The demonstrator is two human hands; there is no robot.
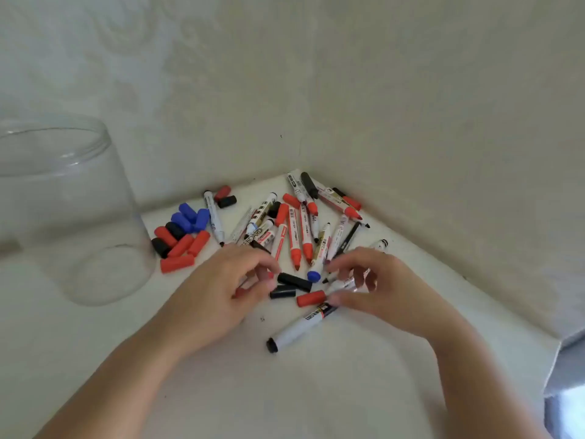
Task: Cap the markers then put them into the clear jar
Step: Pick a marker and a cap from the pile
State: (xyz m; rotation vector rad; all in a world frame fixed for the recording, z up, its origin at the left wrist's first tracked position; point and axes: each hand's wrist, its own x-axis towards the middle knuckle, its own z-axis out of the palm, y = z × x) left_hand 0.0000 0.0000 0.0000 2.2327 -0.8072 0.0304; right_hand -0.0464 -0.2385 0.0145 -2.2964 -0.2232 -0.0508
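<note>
Our right hand (376, 286) curls its fingers round a white marker (340, 284) with a bare black tip; our left hand (221, 289) is half closed, and we cannot tell whether it grips anything. Between them lie two black caps (294, 281) and a red cap (311, 298). Uncapped markers (294, 229) crowd the worktop (316, 391) corner, loose caps (182, 236) beside the empty clear jar (66, 210) at left.
</note>
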